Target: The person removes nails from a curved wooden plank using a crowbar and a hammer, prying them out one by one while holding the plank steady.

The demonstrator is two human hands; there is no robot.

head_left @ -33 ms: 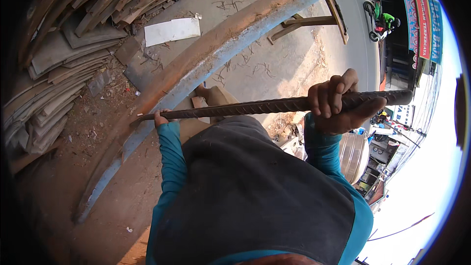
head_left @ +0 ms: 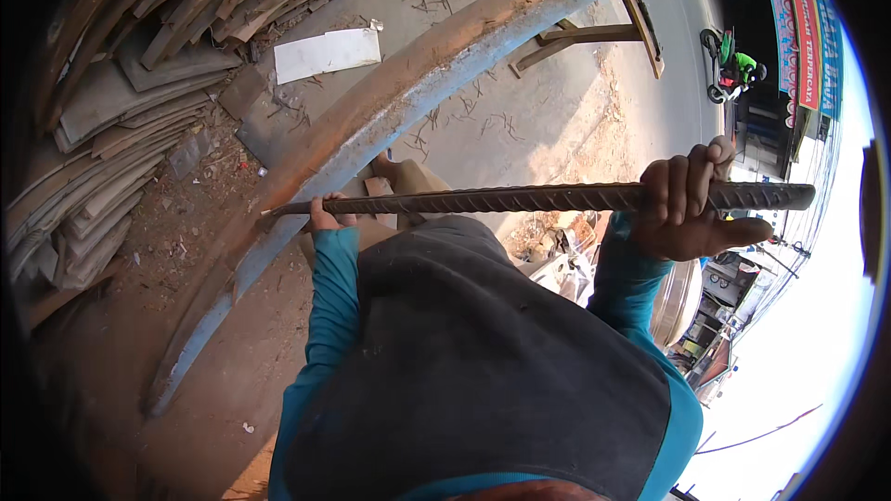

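A long ribbed steel bar (head_left: 501,199) lies across the view in front of my chest. My right hand (head_left: 679,193) grips it near its right end, fingers curled over it and thumb stretched out below. My left hand (head_left: 330,213) is closed round the bar near its narrow left end. That end touches or overlaps a long curved timber beam (head_left: 418,97), brown on one face and worn blue along the other; whether it is wedged in there I cannot tell.
Curved planks (head_left: 167,102) are stacked at the left. A white board (head_left: 327,56) and scattered bent rods (head_left: 464,121) lie on the ground beyond the beam. A wooden trestle (head_left: 594,34) stands near its far end. On the road at the right is a rider on a motorbike (head_left: 733,65).
My right hand and the bar have shifted to the right and its right end has dipped slightly. My left hand has moved a little right along with it.
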